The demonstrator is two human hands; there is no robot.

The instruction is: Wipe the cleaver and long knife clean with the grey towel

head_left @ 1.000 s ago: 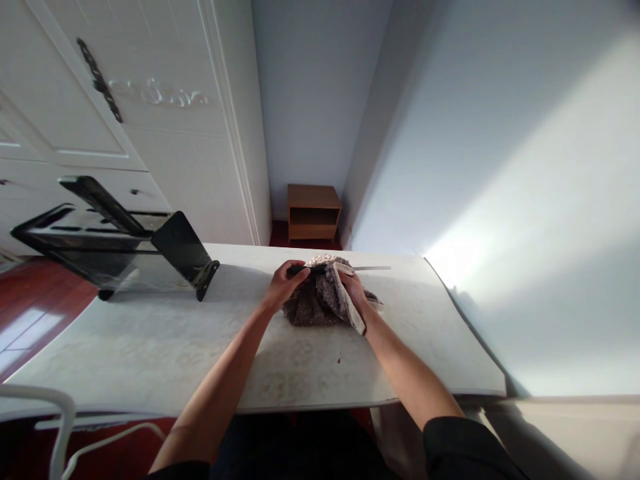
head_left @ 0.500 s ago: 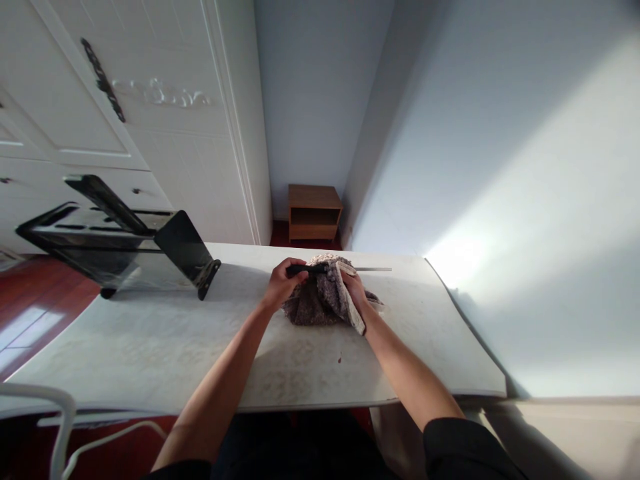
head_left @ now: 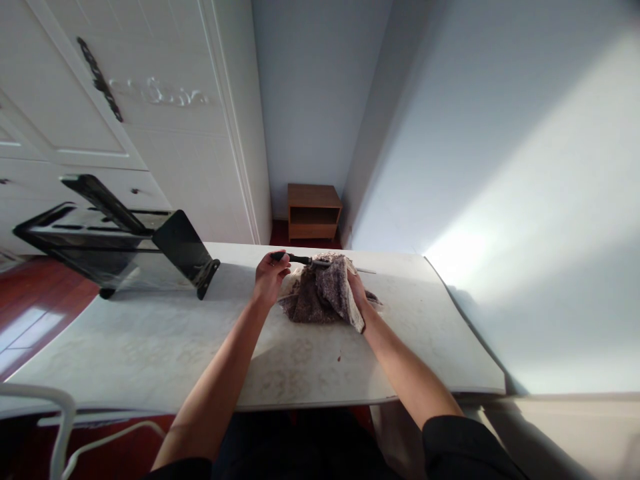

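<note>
My left hand (head_left: 269,279) is closed round the black handle of a knife (head_left: 295,259), held a little above the white table (head_left: 150,347). The thin blade runs to the right through a bunched grey-brown cloth (head_left: 320,300), and its tip shows beyond the cloth. My right hand (head_left: 356,288) grips that cloth around the blade, with a pale fold of it hanging over the wrist. Most of the right hand's fingers are hidden in the fabric.
A black slotted knife rack (head_left: 110,243) stands at the table's far left. Behind it is a white panelled wardrobe (head_left: 125,113). A small wooden cabinet (head_left: 313,212) sits on the floor beyond the table. A white tube frame (head_left: 55,427) is at bottom left.
My left hand has pulled the knife to the left, so more of the handle is clear of the cloth and less blade sticks out on the right. The right hand stays on the cloth.
</note>
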